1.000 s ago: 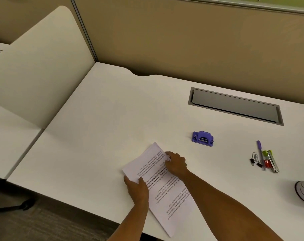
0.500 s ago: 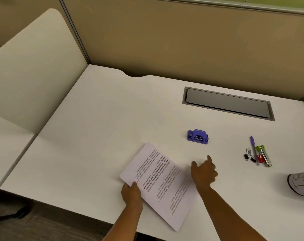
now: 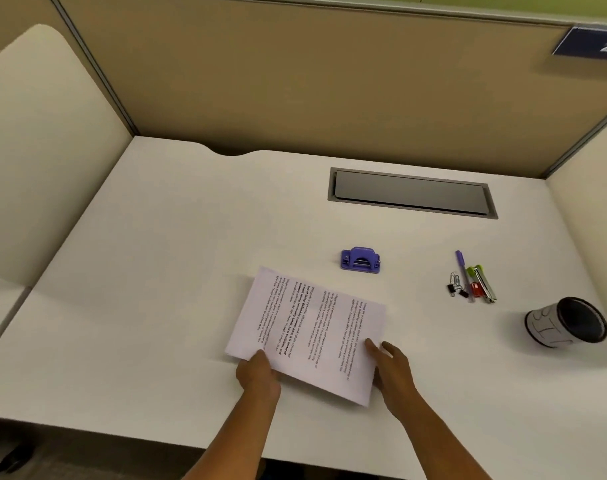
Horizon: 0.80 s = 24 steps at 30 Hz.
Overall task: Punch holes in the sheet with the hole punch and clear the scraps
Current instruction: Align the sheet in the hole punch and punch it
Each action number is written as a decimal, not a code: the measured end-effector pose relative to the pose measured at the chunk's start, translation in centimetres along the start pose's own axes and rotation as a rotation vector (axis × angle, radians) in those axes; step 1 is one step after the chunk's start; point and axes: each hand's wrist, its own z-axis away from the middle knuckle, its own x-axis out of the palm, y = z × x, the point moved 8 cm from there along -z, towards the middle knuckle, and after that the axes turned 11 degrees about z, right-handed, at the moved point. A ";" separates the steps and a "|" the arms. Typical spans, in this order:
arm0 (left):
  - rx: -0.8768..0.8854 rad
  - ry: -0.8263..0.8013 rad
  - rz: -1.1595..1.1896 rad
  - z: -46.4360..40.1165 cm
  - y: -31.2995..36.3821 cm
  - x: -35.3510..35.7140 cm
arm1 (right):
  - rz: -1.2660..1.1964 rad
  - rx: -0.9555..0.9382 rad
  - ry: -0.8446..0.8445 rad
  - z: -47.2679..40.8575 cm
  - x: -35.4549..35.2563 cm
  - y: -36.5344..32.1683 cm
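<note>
A printed white sheet [image 3: 312,330] lies skewed on the white desk [image 3: 163,271], its text running sideways. My left hand [image 3: 258,375] pinches the sheet's near left corner. My right hand [image 3: 390,367] rests at the sheet's near right edge, fingers spread and touching the paper. A small purple hole punch [image 3: 360,259] stands on the desk just beyond the sheet's far edge, apart from both hands. I see no scraps.
To the right lie a purple pen [image 3: 463,271], a green and red stapler [image 3: 482,284] and a few clips [image 3: 455,285]. A cup [image 3: 567,322] lies on its side at far right. A grey cable hatch [image 3: 411,192] sits near the back partition.
The sheet has turned clockwise and shifted right. My right hand came back from the bare desk to the sheet's near right edge. My left hand kept its hold on the corner.
</note>
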 end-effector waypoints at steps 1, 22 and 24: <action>-0.001 -0.008 0.000 0.3 0.0 0.3 | -0.010 -0.005 -0.040 0.1 0.3 -0.1; 0.006 -0.584 -0.643 -3.3 6.1 3.8 | 0.247 -0.040 -0.050 -0.3 -4.3 -2.0; 0.065 -0.609 -0.739 -3.2 6.7 5.5 | 0.273 -0.041 -0.034 -0.3 -4.4 -2.4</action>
